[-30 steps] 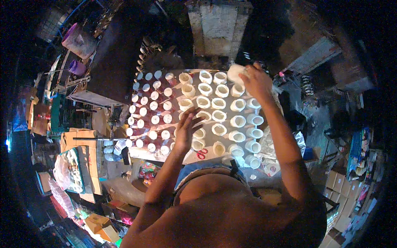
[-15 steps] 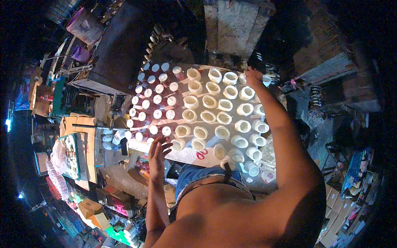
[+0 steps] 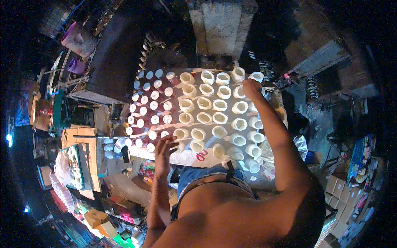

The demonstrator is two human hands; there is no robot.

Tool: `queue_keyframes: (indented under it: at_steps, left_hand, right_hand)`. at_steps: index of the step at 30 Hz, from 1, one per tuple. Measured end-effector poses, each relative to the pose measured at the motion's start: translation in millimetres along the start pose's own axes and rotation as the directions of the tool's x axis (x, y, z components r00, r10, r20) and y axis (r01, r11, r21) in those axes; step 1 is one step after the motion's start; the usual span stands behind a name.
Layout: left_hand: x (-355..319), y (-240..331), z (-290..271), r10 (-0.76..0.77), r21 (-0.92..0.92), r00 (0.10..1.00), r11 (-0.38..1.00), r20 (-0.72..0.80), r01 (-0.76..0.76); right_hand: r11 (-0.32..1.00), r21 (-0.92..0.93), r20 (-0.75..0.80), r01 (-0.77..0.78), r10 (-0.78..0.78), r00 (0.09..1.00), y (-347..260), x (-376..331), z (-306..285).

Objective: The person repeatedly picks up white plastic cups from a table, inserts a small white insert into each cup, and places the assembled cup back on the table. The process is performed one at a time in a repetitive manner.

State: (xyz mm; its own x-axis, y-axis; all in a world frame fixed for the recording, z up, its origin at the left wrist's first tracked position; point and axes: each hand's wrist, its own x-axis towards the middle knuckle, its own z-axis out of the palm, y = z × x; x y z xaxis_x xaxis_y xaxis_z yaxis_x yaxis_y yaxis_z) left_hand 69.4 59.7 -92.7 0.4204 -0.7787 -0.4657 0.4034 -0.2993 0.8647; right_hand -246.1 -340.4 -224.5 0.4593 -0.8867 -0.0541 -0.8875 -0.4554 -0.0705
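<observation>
My left hand is open, fingers spread, just over the table's near edge beside a pale round cup. At the far right my right hand has its fingers drawn together at the rim of a cream cup. What its fingertips pinch, if anything, is too small to tell. Rows of such open-topped, cream-coloured cups fill the table's middle and right, some with a thin strand across the mouth. To the left stand several dark red containers with round white tops.
The pale-covered table ends just before my waist. A wooden cabinet stands beyond it, with dark benches either side. Leftward are a cardboard sheet and a teal-edged tray. Stacked boxes sit at the lower right.
My right hand has moved from the farthest cups to a cup one row nearer. My left hand has shifted slightly right. The whole view has shifted a little.
</observation>
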Motion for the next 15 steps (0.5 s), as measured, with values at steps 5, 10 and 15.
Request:
queue_keyframes:
  at_steps: [5, 10, 15]
  left_hand:
    - [11.7, -22.2, 64.7, -0.176, 0.0, 0.891, 0.981, 0.419, 0.194]
    - [44.1, 16.4, 166.3, -0.473, -0.219, 0.653, 0.685, 0.591, 0.695]
    - [72.5, 10.5, 170.2, -0.241, -0.233, 0.801, 0.876, 0.548, 0.422]
  right_hand:
    - [0.978, 0.21, -0.22, 0.015, 0.032, 0.975, -52.6, -87.4, -118.1]
    - [0.885, 0.396, -0.422, 0.245, -0.062, 0.905, -110.1, -199.2, -166.1]
    - [0.754, 0.656, 0.002, 0.027, -0.038, 0.999, -137.4, -265.8, -227.2]
